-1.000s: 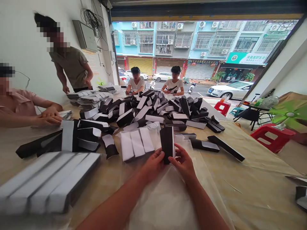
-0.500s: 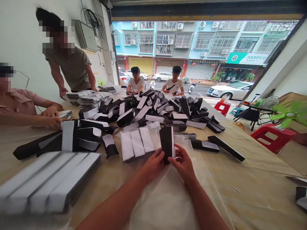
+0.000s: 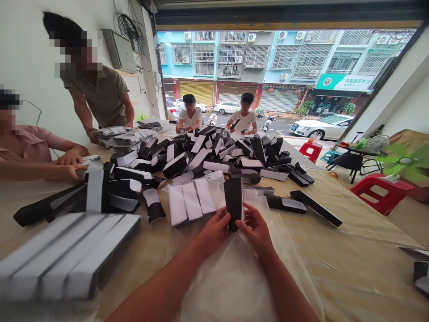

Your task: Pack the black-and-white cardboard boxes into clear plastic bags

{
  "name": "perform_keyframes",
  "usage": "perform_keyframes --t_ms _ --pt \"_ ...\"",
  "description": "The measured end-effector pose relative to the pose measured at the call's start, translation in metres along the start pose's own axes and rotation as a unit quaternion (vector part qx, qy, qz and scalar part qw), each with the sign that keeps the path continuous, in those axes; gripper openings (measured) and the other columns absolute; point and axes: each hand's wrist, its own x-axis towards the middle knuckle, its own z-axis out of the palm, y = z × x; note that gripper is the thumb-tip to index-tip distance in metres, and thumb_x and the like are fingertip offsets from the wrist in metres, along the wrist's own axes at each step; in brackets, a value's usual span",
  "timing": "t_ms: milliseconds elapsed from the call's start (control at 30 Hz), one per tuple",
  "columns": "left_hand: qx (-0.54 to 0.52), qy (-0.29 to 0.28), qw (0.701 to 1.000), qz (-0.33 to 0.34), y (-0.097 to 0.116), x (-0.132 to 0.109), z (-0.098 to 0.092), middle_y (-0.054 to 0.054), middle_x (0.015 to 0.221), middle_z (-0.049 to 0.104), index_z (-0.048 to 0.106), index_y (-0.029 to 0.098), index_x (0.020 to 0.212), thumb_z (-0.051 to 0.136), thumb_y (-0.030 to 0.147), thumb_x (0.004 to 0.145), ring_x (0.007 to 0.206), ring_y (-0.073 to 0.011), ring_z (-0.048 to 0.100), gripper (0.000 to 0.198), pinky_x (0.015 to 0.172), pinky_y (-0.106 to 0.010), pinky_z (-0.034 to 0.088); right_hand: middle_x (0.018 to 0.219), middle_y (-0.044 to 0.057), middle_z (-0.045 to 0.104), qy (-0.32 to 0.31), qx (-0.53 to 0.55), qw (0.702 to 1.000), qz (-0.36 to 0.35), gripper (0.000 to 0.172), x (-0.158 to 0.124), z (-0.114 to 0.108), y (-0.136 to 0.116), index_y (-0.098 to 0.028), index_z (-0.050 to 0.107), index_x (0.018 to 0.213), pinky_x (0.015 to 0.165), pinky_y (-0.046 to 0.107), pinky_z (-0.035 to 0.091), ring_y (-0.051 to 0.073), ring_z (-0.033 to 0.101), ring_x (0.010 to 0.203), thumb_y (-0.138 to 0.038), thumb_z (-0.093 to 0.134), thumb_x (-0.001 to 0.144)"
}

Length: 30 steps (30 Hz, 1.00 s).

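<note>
Upright between my hands is a small black-and-white box, its black face turned toward me and a white side at the right. The fingers of my left hand grip its lower left edge. My right hand closes round the right side, thumb on the black face. Just left of the box, three white-topped boxes lie side by side in a clear plastic bag. The plastic bag spreads flat under my forearms.
A large pile of black-and-white boxes covers the table's middle. Several wrapped white boxes lie at front left. Co-workers sit or stand on the left and far sides. A red stool and green fan are at right.
My hands and the box have barely moved. The standing person at the left has leaned lower, a hand now at the stack of wrapped packs.
</note>
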Motion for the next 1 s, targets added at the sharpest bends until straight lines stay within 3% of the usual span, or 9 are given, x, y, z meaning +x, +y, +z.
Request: perform_keyframes --t_ms 333,500,667,1000 --pt "0.018 0.019 1.0 0.007 -0.001 0.001 -0.001 -0.007 0.109 0.071 0.064 0.019 0.11 0.084 0.034 0.074 0.093 -0.0187 0.068 0.043 0.086 -0.032 0.05 0.088 0.001 0.063 0.003 -0.015 1.0 -0.019 0.053 -0.001 -0.002 -0.003 -0.026 0.063 0.123 0.07 0.033 0.051 0.018 0.06 0.075 -0.053 0.073 0.078" --pt "0.051 0.043 0.998 0.013 -0.001 -0.001 0.002 -0.005 0.093 0.071 0.065 0.015 0.094 0.089 0.03 0.066 0.083 -0.0181 0.067 0.039 0.08 -0.034 0.05 0.098 0.007 0.071 0.038 0.011 0.999 -0.012 0.045 -0.001 -0.001 -0.008 -0.022 0.067 0.106 0.079 0.036 0.052 0.024 0.065 0.089 -0.06 0.066 0.082" --pt "0.104 0.048 0.993 0.018 -0.004 -0.003 0.003 -0.005 0.085 0.071 0.064 0.014 0.091 0.09 0.031 0.064 0.08 -0.0178 0.067 0.041 0.079 -0.032 0.049 0.083 0.005 0.071 0.09 0.044 0.995 0.012 0.042 -0.001 0.003 -0.012 -0.023 0.066 0.087 0.074 0.037 0.054 0.023 0.065 0.08 -0.063 0.069 0.077" --pt "0.13 0.062 0.988 0.049 -0.003 -0.002 0.007 -0.007 0.095 0.073 0.065 0.016 0.1 0.09 0.035 0.063 0.088 -0.0192 0.068 0.049 0.082 -0.032 0.05 0.083 0.004 0.07 0.087 0.055 0.995 0.016 0.046 0.0 0.005 -0.015 -0.023 0.064 0.098 0.072 0.036 0.054 0.022 0.066 0.078 -0.059 0.076 0.072"
